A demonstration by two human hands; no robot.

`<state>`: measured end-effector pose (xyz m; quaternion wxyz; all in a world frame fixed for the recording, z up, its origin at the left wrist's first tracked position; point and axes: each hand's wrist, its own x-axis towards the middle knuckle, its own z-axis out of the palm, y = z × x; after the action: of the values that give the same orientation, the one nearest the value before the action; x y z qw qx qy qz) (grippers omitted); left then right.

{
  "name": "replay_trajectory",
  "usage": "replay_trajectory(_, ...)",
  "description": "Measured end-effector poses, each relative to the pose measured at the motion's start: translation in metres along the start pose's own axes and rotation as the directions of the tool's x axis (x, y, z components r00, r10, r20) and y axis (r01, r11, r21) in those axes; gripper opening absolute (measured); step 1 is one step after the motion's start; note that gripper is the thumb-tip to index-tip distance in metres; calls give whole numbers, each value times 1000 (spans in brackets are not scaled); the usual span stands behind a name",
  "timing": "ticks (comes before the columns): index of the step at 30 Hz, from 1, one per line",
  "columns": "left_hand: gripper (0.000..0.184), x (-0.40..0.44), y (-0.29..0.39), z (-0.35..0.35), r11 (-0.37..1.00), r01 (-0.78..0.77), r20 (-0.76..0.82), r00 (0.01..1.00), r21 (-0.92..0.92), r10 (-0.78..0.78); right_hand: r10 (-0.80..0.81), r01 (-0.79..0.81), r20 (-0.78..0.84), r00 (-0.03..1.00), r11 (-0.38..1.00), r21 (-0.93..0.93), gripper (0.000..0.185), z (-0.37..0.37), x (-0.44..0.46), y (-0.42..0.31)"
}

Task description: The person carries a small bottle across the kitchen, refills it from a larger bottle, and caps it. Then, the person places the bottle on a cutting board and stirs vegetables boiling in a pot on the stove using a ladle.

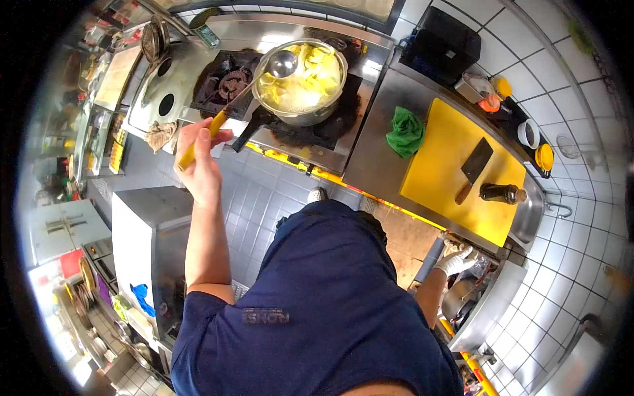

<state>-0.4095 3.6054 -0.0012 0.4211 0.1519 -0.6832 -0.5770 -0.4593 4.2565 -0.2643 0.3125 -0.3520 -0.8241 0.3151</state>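
My left hand [200,160] is closed around the yellow handle of a ladle [282,64]. Its round metal bowl is over the left side of a pot [300,119] on the stove. Inside the pot are yellow-green pieces [319,65] in a foamy, pale liquid. The pot's black handle [251,130] points toward me. Low on the right, my right hand [457,259], in a white glove, reaches over an open compartment below the counter. Its fingers look stretched out, beside a dark grey cylindrical bar [430,259]. A metal pot [460,298] and clear plastic lie in the compartment.
A yellow cutting board [432,173] on the steel counter bears a cleaver [477,162] and a dark bottle [502,193]. A green cloth [405,132] lies to its left. The sink [530,214] is at far right, a bare burner [233,84] left of the pot.
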Motion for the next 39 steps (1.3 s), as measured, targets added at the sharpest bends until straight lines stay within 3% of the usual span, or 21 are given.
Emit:
replay_trajectory(1,26,2,-2,-3,994,-81,48,996,77,77,18,-18,-6,1000,999,32,51,-1,-10,0)
replay_trajectory(3,23,5,-6,-10,945,-245,162,964,219,212,-121,121,-7,993,986,117,47,-7,-24,-1)
replay_trajectory(5,18,9,-11,-16,929,-300,238,939,218,248,-121,103,63,991,965,241,45,-17,-39,-7)
replay_trajectory(7,17,15,-11,-14,905,-365,324,902,218,286,-148,149,-24,989,957,248,47,-17,-50,-5)
replay_trajectory(9,17,17,-17,-4,932,-317,373,898,175,235,-265,265,-10,964,958,107,46,-30,-60,-6)
replay_trajectory(10,17,20,-21,2,930,-314,415,885,194,212,-218,214,13,976,965,150,48,-31,-65,2)
replay_trajectory(11,18,24,-25,9,925,-314,454,870,213,191,-218,217,23,976,976,27,50,-34,-67,10)
replay_trajectory(14,19,38,-34,35,800,-510,580,771,314,263,-132,129,103,986,991,37,48,-40,-68,34)
replay_trajectory(16,21,39,-45,48,821,-500,606,754,278,254,-140,127,165,976,988,87,48,-47,-68,40)
replay_trajectory(19,21,38,-53,59,812,-521,654,715,261,249,-132,139,75,988,986,-95,50,-59,-73,64)
replay_trajectory(20,21,37,-54,63,804,-535,669,699,258,250,-143,142,57,988,990,17,49,-64,-72,79)
replay_trajectory(21,21,36,-53,67,801,-537,682,691,264,238,-64,42,149,987,989,142,48,-72,-61,117)
replay_trajectory(23,21,36,-52,76,793,-542,704,677,279,214,25,10,185,983,983,-186,50,-99,-63,124)
replay_trajectory(24,20,36,-53,80,786,-546,707,676,290,208,46,-15,116,992,966,-257,50,-107,-72,127)
replay_trajectory(25,20,35,-55,83,780,-548,709,676,302,200,133,-117,90,987,979,-168,54,-115,-76,132)
replay_trajectory(27,19,33,-59,90,768,-551,710,679,326,186,2,9,36,999,959,-282,49,-137,-82,136)
replay_trajectory(28,19,32,-61,93,762,-553,709,681,337,182,22,-14,19,1000,935,-355,51,-143,-86,142)
replay_trajectory(29,19,32,-63,96,756,-555,708,684,348,177,121,-118,0,993,969,-215,51,-150,-87,143)
replay_trajectory(32,19,29,-68,101,738,-561,712,684,375,158,259,-258,-16,966,955,-143,55,-168,-92,134)
replay_trajectory(35,19,29,-77,106,751,-520,702,704,408,106,179,-157,41,983,936,-316,58,-182,-85,166)
replay_trajectory(39,19,29,-85,109,754,-491,689,721,436,71,218,-177,83,972,923,-343,60,-187,-76,185)
